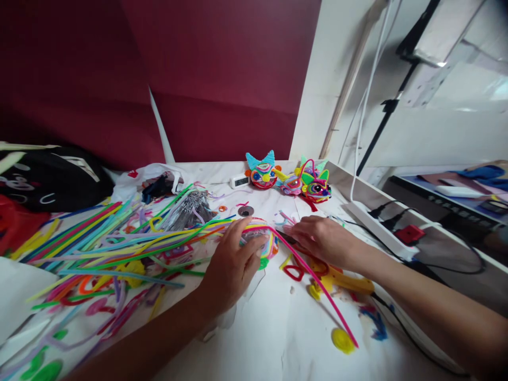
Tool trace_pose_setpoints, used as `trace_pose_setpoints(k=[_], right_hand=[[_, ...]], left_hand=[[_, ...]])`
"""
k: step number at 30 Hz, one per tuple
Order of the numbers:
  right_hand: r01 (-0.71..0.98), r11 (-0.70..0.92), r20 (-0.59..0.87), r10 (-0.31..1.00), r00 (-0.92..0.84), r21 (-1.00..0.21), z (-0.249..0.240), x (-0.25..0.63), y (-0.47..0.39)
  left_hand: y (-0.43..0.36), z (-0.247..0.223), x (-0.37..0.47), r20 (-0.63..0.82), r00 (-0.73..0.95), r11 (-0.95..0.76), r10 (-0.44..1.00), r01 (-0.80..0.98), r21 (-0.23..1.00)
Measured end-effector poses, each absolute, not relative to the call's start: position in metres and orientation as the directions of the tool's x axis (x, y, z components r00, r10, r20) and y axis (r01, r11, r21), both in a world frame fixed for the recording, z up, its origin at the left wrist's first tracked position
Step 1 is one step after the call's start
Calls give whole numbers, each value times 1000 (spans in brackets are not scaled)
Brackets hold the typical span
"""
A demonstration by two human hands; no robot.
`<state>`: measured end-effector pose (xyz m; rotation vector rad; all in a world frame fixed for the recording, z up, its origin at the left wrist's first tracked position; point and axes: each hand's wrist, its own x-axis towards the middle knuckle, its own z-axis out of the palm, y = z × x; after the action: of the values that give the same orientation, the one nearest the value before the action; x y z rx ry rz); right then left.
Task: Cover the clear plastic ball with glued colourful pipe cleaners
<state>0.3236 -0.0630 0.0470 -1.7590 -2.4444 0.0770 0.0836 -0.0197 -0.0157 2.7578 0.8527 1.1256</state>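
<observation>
My left hand [233, 259] is closed around the edge of a round, multicoloured pipe-cleaner piece [270, 242], its thumb lying across the top. From that piece a long pink pipe cleaner [313, 276] slants down to the right, ending beside a yellow coil [343, 340]. My right hand [323, 241] has curled fingers over scissors [287, 237]; their dark blades point left and an orange handle shows below the palm. Part of the scissors is hidden by the hand. Below the right wrist lies a yellow glue gun [351, 280].
Loose pipe cleaners [99, 238] cover the left side. At the back stand a blue-eared pipe-cleaner head [263, 172], similar heads [315, 182] and a small digital clock [239, 182]. A power strip [381, 233] with cords runs along the right edge. A black bag [59, 180] sits far left.
</observation>
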Motion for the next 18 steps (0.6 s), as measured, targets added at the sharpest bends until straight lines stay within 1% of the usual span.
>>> trace_pose_setpoints(k=[2, 3, 4, 5, 11, 14, 18], right_hand=[[878, 335, 192, 939, -284, -342, 49, 314, -66], [841, 334, 228, 939, -258, -426, 50, 309, -68], [813, 334, 247, 939, -241, -477, 50, 304, -69], [799, 334, 262, 938, -228, -500, 50, 300, -69], [803, 361, 316, 921, -228, -474, 45, 287, -65], [793, 359, 316, 922, -222, -492, 46, 285, -64], [778, 329, 278, 938, -206, -534, 49, 282, -62]], left_hand=[[-19, -16, 84, 637, 587, -851, 500, 469, 235], [-19, -16, 84, 638, 588, -852, 498, 466, 236], [-19, -17, 84, 639, 587, -854, 496, 463, 237], [-19, -17, 84, 642, 585, -855, 495, 462, 238], [-19, -18, 84, 626, 590, -846, 510, 474, 242], [-20, -18, 84, 628, 585, -844, 513, 479, 242], [-19, -18, 86, 643, 580, -850, 500, 471, 236]])
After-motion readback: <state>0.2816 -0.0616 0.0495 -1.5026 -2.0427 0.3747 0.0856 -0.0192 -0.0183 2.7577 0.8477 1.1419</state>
